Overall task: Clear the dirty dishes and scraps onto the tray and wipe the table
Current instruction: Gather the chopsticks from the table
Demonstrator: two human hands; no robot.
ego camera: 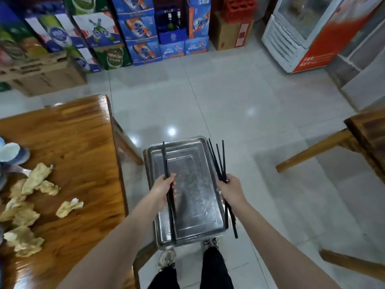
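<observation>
An empty steel tray lies on a wooden stool beside the table. Over its left side my left hand grips a pair of black chopsticks. At the tray's right rim my right hand grips several more black chopsticks, fanned upward. The wooden table on the left carries several crumpled, soiled paper napkins and blurred pale blue dishes at the far left edge.
Stacked beer and drink cartons line the back wall, with a white and orange fridge at the right. Another wooden table and bench stand to the right. Glossy tiled floor lies between them.
</observation>
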